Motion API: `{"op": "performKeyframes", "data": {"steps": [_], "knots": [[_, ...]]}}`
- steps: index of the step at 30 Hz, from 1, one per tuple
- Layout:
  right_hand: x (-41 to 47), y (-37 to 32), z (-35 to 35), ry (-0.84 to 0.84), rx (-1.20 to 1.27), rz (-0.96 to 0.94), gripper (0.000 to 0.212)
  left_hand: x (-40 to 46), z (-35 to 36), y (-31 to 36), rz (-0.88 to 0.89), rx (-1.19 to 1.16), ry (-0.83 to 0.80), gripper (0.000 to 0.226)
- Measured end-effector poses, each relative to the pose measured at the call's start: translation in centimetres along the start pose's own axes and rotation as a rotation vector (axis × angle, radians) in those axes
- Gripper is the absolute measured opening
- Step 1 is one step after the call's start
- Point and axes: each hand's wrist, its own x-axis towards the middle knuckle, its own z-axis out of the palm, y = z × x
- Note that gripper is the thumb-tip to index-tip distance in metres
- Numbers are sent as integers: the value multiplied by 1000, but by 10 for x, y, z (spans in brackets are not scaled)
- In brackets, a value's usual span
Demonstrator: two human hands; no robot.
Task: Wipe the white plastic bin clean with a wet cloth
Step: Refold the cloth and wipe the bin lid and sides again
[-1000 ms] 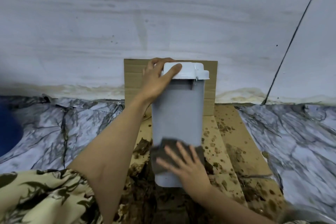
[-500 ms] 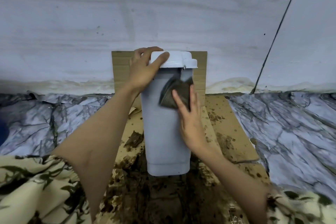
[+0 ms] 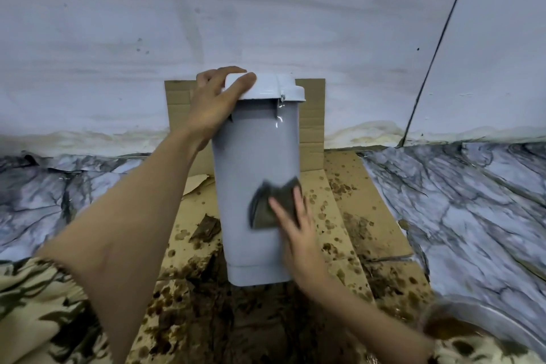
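Cloth (image 3: 273, 205) motion-blurred under right hand (image 3: 298, 233); bowl (image 3: 484, 325) cut off at lower right edge; cardboard (image 3: 313, 115) partly hidden behind bin (image 3: 254, 162).

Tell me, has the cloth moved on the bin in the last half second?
Yes. The cloth slid down the bin, from just under the lid to the lower half, under the right hand.

Bin (image 3: 254, 174) stands on cardboard (image 3: 342, 216) before the wall (image 3: 266, 9), bowl (image 3: 484, 325) at right

No text or labels can be read
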Motion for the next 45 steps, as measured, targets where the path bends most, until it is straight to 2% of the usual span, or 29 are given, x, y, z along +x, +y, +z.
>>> {"op": "performKeyframes", "data": {"steps": [4,8,10,12,14,18,21,23,25,27,29,31,34,39,41,43,45], "knots": [[78,-30,-26,186,106,-20,55,1,2,5,-14,12,14,23],[59,-30,2,300,160,59,50,5,0,1,-10,-1,2,23],[11,-18,28,240,179,114,51,4,-6,-3,-14,-37,-9,25],[-30,-6,44,107,187,158,50,3,-11,-8,-4,-54,-5,30],[-43,-4,43,31,211,202,50,1,-14,-11,12,-68,22,31],[20,-35,1,142,364,211,52,-1,-10,-8,33,-80,17,35],[95,-63,-41,225,312,153,55,-5,-4,-6,34,-72,31,34],[120,-74,-48,314,305,187,57,-6,-2,-6,41,-22,50,30],[110,-78,-34,351,185,187,57,-8,-2,-3,34,23,43,28],[78,-71,-12,306,-66,145,68,-8,-4,0,37,79,9,30],[42,-61,11,256,-373,-9,85,-9,-8,3,34,103,-38,30],[26,-54,19,175,-599,-144,87,-12,-14,5,7,89,-78,28],[49,-64,9,201,-691,-161,86,-15,-18,8,-12,102,-105,36],[96,-105,7,265,-642,-118,74,-13,-14,14,-33,185,-105,32],[85,-100,15,202,-716,-205,77,-13,-16,10,-34,167,-98,35],[56,-79,25,39,-859,-379,83,-13,-18,5,-35,109,-111,36],[18,-54,32,-98,-976,-524,78,-14,-17,3,-32,65,-125,34]]}}
